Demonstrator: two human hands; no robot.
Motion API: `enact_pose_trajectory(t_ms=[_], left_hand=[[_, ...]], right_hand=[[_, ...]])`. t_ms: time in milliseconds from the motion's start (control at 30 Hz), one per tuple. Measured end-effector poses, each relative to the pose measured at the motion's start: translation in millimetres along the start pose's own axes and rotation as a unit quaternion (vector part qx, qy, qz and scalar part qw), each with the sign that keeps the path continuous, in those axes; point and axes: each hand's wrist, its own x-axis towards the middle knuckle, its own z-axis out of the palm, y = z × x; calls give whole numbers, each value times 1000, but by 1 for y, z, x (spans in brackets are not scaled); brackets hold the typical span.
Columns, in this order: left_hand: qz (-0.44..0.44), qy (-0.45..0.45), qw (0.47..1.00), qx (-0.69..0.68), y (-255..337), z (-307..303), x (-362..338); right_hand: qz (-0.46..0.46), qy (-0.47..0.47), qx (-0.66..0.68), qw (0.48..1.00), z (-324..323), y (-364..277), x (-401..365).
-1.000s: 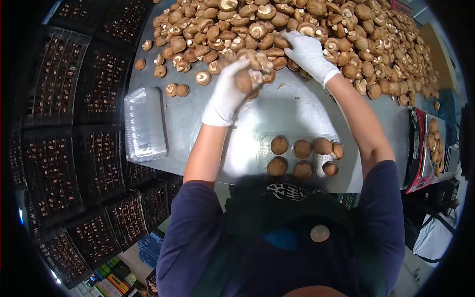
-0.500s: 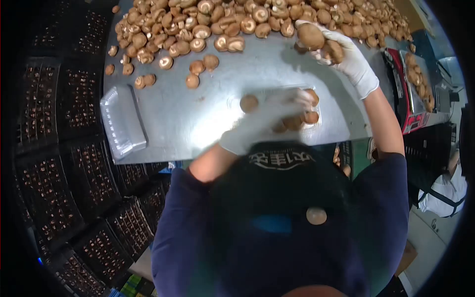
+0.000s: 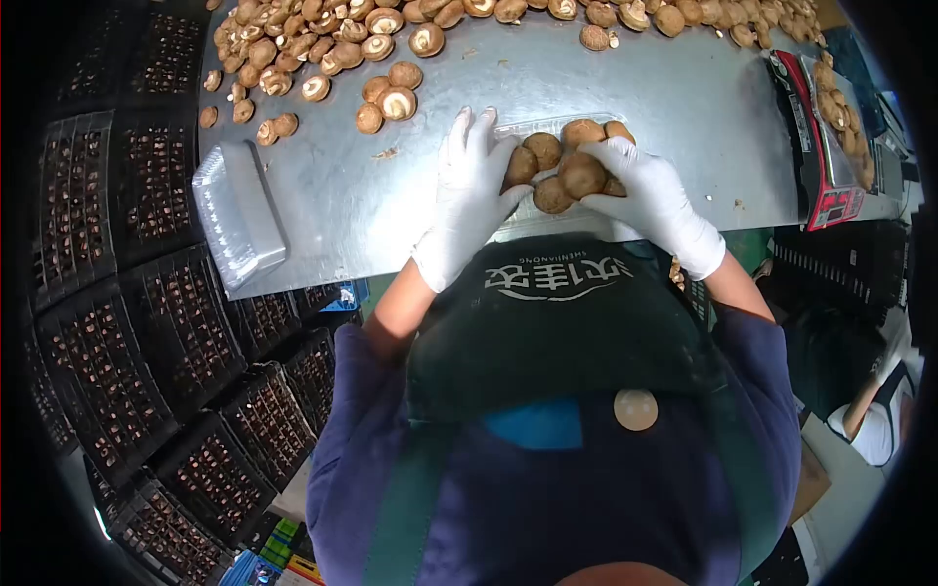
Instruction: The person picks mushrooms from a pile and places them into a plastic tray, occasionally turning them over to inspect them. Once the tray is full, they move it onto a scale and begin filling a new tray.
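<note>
A clear plastic tray (image 3: pixel 532 128) lies on the metal table in front of me, with several brown mushrooms (image 3: pixel 543 149) in it. My right hand (image 3: pixel 653 195), in a white glove, pinches a round mushroom (image 3: pixel 583 176) between thumb and fingers over the tray's middle. On the tray's left side, my gloved left hand (image 3: pixel 463 190) has its fingers stretched out and its thumb apart. Its thumb side rests near or against a mushroom (image 3: pixel 521 168) at the tray's left end. The fingers partly hide the tray's ends.
A large mushroom pile (image 3: pixel 322 39) spreads along the table's far side. Stacked clear trays (image 3: pixel 237 215) stand at the left edge, and a red-black packet (image 3: pixel 826 146) of mushrooms at the right. Black crates (image 3: pixel 147 342) of mushrooms fill the left. Another person (image 3: pixel 870 425) is at the right.
My right hand has come down from the pile to the tray with mushrooms. My left hand has moved from above the tray to its left side. More mushrooms sit in the tray.
</note>
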Motion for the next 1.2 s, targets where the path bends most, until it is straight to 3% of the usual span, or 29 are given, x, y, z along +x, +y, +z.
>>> enact_pose_trajectory(t_ms=[133,367,400,433,467,500,533,600,667,833,900,933,967,1067,1100,1167,1200], left_hand=[[-9,-35,999,24,-2,-6,-1],[-2,20,996,-85,-49,6,-18],[33,34,998,-41,-47,6,-14],[30,33,998,-42,-43,4,-13],[29,25,999,-34,-40,2,-11],[28,17,999,-26,-38,1,-10],[28,17,999,-26,-37,0,-10],[-54,31,998,1,-34,-1,-12],[-78,43,996,10,-38,4,-18],[-81,34,996,-34,-41,-3,-25],[-93,32,990,-97,-42,-2,-26],[-95,33,990,-96,-41,-2,-27],[-120,35,987,-105,-40,-1,-29],[-132,63,984,-100,-46,5,-36],[-118,90,985,-86,-45,3,-36],[-110,106,984,-96,-39,-1,-30],[-88,93,990,-58,-33,-4,-24]], right_hand=[[22,4,-168,985,10,-3,-1],[-17,84,-85,993,-6,-4,-2],[85,70,118,987,-8,3,0],[181,51,313,931,-10,5,5],[185,62,476,857,-16,3,11],[215,67,563,795,-18,8,16],[189,67,571,796,-18,11,18],[162,67,577,798,-15,13,21],[107,84,498,856,-7,10,26],[118,87,446,883,18,-3,50],[10,96,270,958,28,-10,63],[26,32,322,946,26,-25,66],[25,31,323,946,32,-31,71],[-63,32,77,995,65,-33,82],[-63,31,78,994,73,-31,82],[-91,76,-121,986,81,-28,84],[-193,146,-188,952,76,-21,87]])
